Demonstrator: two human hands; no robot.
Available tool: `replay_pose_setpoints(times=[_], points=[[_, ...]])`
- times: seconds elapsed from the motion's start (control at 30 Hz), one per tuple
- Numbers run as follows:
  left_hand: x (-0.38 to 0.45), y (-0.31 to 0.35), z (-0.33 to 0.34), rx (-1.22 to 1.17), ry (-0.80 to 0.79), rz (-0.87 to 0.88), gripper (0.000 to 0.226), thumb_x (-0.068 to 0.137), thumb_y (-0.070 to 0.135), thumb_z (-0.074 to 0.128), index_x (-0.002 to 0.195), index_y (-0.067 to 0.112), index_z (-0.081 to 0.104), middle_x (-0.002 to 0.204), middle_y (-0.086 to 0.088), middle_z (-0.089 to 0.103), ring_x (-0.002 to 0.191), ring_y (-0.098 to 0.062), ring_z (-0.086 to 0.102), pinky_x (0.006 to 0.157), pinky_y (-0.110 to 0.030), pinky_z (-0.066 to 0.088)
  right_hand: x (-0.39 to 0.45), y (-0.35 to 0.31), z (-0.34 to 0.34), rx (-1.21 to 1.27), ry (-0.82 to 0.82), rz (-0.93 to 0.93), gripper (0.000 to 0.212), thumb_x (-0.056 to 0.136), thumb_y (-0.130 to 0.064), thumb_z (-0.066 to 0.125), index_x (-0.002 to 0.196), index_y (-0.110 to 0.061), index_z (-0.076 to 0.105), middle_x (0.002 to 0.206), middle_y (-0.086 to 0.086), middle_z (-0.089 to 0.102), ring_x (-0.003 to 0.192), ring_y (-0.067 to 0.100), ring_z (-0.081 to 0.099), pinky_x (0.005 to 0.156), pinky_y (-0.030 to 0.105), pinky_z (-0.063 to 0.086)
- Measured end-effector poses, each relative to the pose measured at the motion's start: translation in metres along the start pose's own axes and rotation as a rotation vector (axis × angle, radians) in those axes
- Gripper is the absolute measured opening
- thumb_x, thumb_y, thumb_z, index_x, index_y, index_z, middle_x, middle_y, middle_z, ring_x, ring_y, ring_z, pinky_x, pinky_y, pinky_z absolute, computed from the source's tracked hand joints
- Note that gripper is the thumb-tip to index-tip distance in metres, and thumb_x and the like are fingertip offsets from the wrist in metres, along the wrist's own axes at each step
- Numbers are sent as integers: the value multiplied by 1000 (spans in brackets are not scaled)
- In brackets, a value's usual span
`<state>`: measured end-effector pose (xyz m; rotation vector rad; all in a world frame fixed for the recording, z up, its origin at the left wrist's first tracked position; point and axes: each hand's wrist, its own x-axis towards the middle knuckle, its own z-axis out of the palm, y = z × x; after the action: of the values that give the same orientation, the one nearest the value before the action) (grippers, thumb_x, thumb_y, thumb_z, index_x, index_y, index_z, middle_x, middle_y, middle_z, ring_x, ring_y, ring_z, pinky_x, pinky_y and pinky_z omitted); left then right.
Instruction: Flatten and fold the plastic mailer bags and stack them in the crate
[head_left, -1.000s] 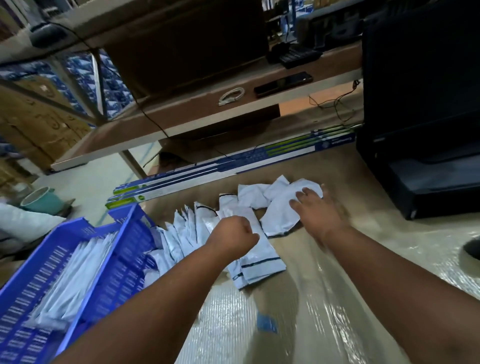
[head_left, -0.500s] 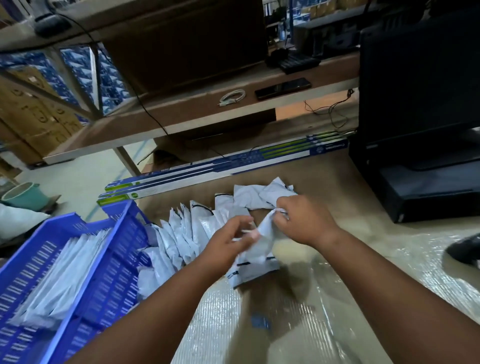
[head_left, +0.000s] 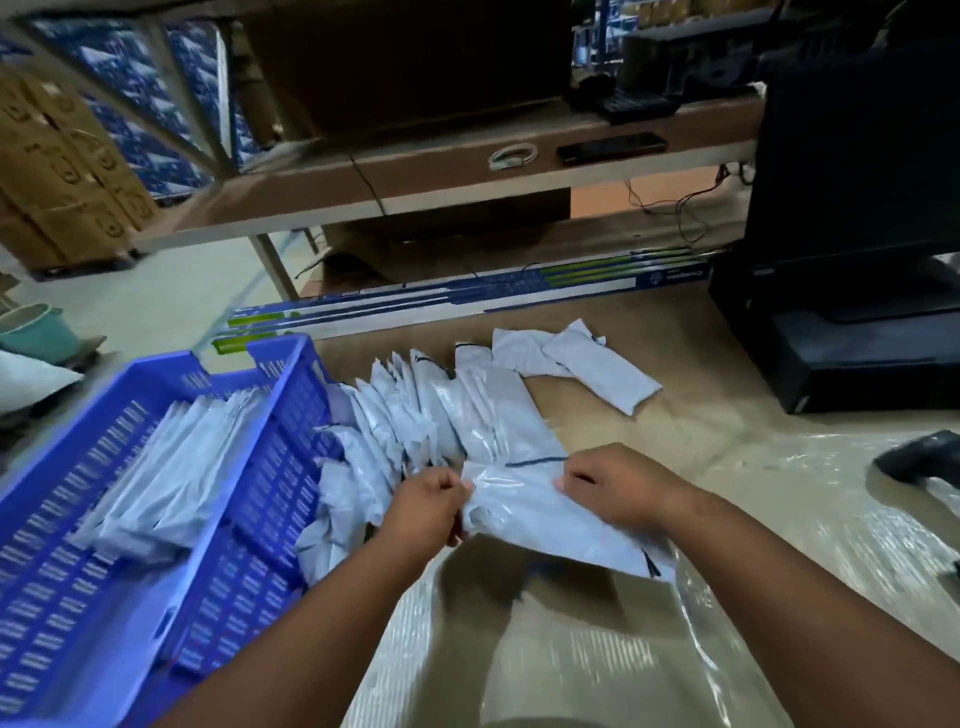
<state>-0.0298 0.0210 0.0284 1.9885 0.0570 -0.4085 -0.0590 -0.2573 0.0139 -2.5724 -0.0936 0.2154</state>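
A blue crate (head_left: 156, 519) at the left edge of the table (head_left: 727, 415) holds a loose layer of flattened white mailer bags (head_left: 171, 462), a sign the job is under way but, by the look of it, far from finished. Just right of the crate wall, a fanned row of unprocessed bags (head_left: 410, 415) overlaps across the tabletop, and two more bags (head_left: 576, 364) lie a little apart toward the back. At centre, a person works one mailer (head_left: 540, 514) held just above the table: the left hand (head_left: 426, 509) pinches its left edge with curled fingers, while the right hand (head_left: 618, 488) grips the opposite edge, drawing the plastic taut between them. The bag appears to be at the flattening stage, not yet folded. Judging from the pile, well over a dozen bags remain to be smoothed, folded and stacked. At far right stands a black box (head_left: 857, 312), its contents not visible.
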Motion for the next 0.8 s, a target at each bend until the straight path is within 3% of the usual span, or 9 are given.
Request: replay_pose_setpoints(times=[0.1,0.2,0.27,0.33,0.4,0.5,0.67,0.8], points=[[-12,-32,-9,231,-22,42,30,98,28,67,76,9,60,58,1,59,56,-17,58,62,-36,51,-14,-9,21,-222,-32,-8,35,102,-54,44,82,-28,56,87,-6,63,82,17,60,72,39,51],[-31,-58,-15,330,-106,-11,26,98,27,67,82,7,63,61,-11,69,49,-19,61,51,-29,47,-27,-27,52,-427,209,-155,29,100,-49,44,110,-31,65,109,-3,65,99,25,62,82,41,51],[-40,-69,-20,328,-124,-50,25,98,25,67,85,4,64,63,-17,70,45,-26,63,45,-27,45,-32,-45,76,-344,259,-307,41,101,-48,44,131,-28,63,128,0,64,115,27,60,95,45,51],[-43,-75,-25,323,-97,-46,26,97,28,68,81,7,66,64,-14,71,48,-34,66,45,-34,49,-36,-62,104,-264,126,-424,49,105,-47,41,148,-28,52,154,1,52,139,24,48,115,47,40],[-43,-77,-32,299,-72,-64,25,99,29,65,81,12,67,67,-9,73,53,-33,68,49,-39,55,-43,-72,134,-331,-56,-478,57,108,-48,34,162,-31,33,172,1,28,157,21,25,128,49,20],[-41,-78,-40,267,-87,-94,24,101,30,64,83,14,68,70,-8,74,56,-23,67,51,-35,56,-52,-71,155,-389,-115,-458,62,110,-52,24,169,-33,11,177,-1,6,163,19,0,131,52,2],[-43,-81,-38,350,-77,-87,19,96,36,67,88,19,68,71,-2,76,54,-18,69,48,-26,49,-51,-70,155,-448,-124,-475,66,110,-56,18,169,-32,-3,177,-1,-5,163,19,-10,130,54,-4],[-38,-89,-32,449,-42,33,20,90,48,72,99,31,67,84,6,72,74,-15,71,73,-40,62,-50,-68,157,-397,-132,-474,69,110,-60,20,169,-29,5,177,-1,-4,162,15,-11,130,50,-6]])
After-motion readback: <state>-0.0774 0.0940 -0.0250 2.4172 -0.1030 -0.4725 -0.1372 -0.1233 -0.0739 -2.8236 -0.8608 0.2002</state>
